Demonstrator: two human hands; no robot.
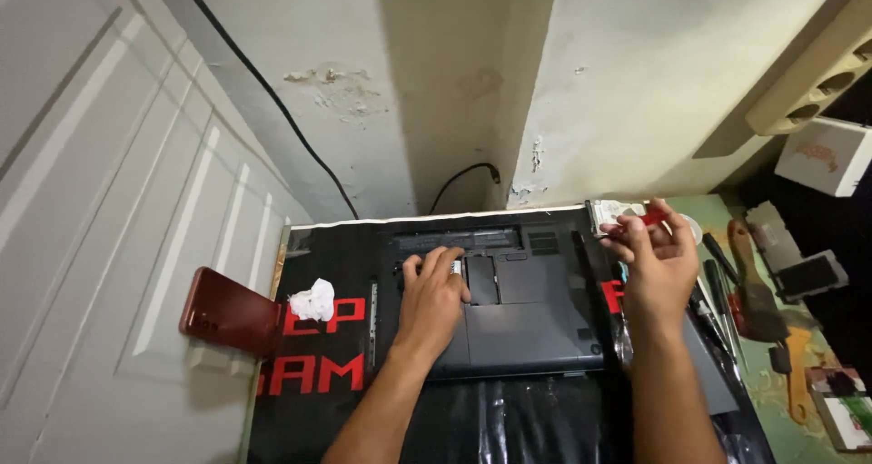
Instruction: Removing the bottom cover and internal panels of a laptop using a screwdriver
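A dark grey laptop [527, 314] lies upside down on a black mat [318, 373] with red lettering. My left hand [431, 296] rests flat on the laptop's underside near an open compartment [479, 278], fingers spread, holding nothing. My right hand [656, 264] hovers over the laptop's right edge, its fingertips pinching a small red object [652, 217] beside a silvery metal part [610, 215].
A crumpled white tissue [313, 301] lies on the mat's left. A dark red phone [227, 314] sticks out past the table's left edge. Screwdrivers and other tools [727, 287] lie at the right, a white power strip [813, 78] hangs on the wall, and a black cable [272, 101] runs down it.
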